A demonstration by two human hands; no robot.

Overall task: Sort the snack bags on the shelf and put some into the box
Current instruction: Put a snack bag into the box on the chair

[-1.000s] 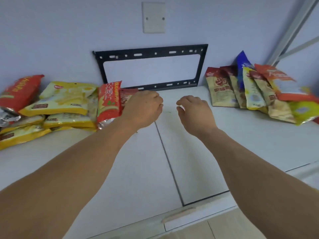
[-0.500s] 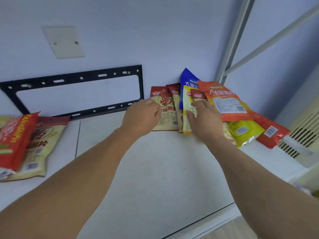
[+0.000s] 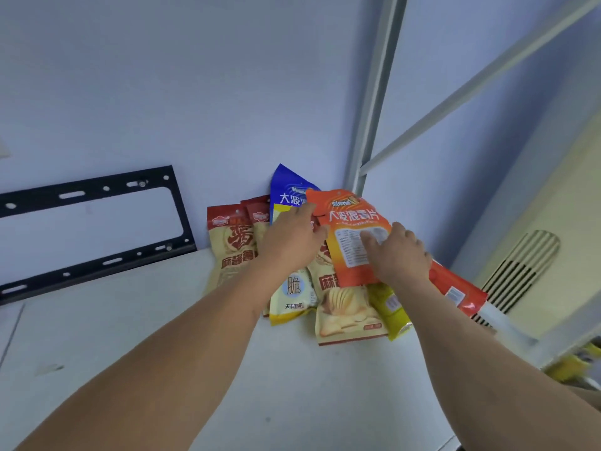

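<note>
A pile of snack bags leans in the back right corner of the white shelf (image 3: 182, 369). An orange snack bag (image 3: 349, 219) lies tilted on top of the pile. My right hand (image 3: 401, 255) is closed on its lower right part, with fingers on its printed face. My left hand (image 3: 291, 240) reaches over the pile with fingers apart, its fingertips at the orange bag's upper left edge. Behind stands a blue bag (image 3: 287, 190). Red-and-beige bags (image 3: 229, 247) lean at the left, a yellow-and-white bag (image 3: 292, 301) and a beige bag (image 3: 348, 315) in front.
A yellow bag (image 3: 392, 309) and a red bag (image 3: 455, 289) lie under the orange one at the right. A black metal bracket (image 3: 97, 222) hangs on the wall at the left. A grey metal post (image 3: 374, 125) rises behind the pile. A slatted vent (image 3: 520, 271) is at the right.
The view swung right from the left pile to the right pile. Both hands moved onto the right pile, and my right hand shifted from the lower bags up onto the orange bag.
</note>
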